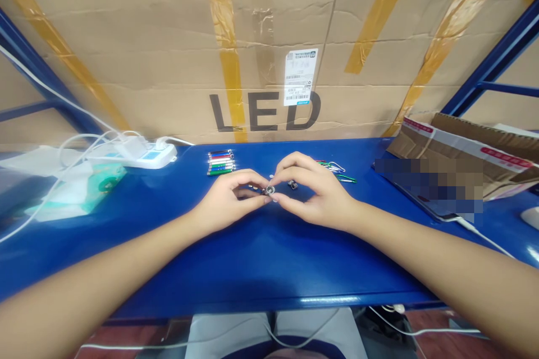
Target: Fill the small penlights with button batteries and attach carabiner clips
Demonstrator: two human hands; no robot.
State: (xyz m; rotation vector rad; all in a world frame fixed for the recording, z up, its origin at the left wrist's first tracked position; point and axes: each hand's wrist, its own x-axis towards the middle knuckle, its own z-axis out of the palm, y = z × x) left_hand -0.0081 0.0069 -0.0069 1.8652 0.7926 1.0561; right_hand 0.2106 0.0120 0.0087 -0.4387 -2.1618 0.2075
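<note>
My left hand (229,197) and my right hand (309,190) meet over the middle of the blue table (252,258). Both are closed in a pinch around one small silvery metal cylinder (269,189) held between their fingertips. Another small dark metal part (292,184) lies on the table just behind my right fingers. A row of several thin coloured pen-like sticks (220,162) lies behind my left hand. More thin coloured pieces with wire clips (339,171) lie behind my right hand.
A white power strip (145,152) with white cables sits at the back left, beside a teal packet (99,179). A large cardboard sheet marked LED (269,45) closes off the back. An opened cardboard box (463,151) and a cabled phone lie on the right.
</note>
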